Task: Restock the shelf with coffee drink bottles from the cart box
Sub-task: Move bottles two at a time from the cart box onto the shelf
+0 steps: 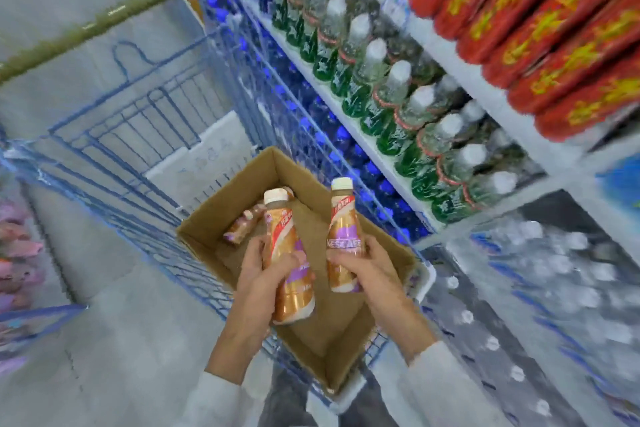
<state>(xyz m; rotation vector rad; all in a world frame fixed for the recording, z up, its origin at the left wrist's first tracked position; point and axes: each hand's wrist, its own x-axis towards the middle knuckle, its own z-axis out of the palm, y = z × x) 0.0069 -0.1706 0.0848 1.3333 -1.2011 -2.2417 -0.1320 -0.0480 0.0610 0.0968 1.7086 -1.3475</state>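
1. A Nescafé coffee bottle is gripped in each hand above the box. The left hand (258, 274) is wrapped round the left bottle (282, 229), and the right hand (367, 267) round the lower half of the right bottle (343, 218).
2. The shelving (460, 69) is found to the right of both hands, so the right hand is judged the nearer. No coffee row can be made out there.
3. The wire cart (145, 135) is parked alongside the shelving.
4. The cardboard box (221, 208) is seated in the cart's near end, directly under the hands.
5. Both held bottles are carried cap-up, long axes near upright, the left one leaning slightly.
6. The spare bottles (242, 225) are seen lying on their sides in the box's far corner.
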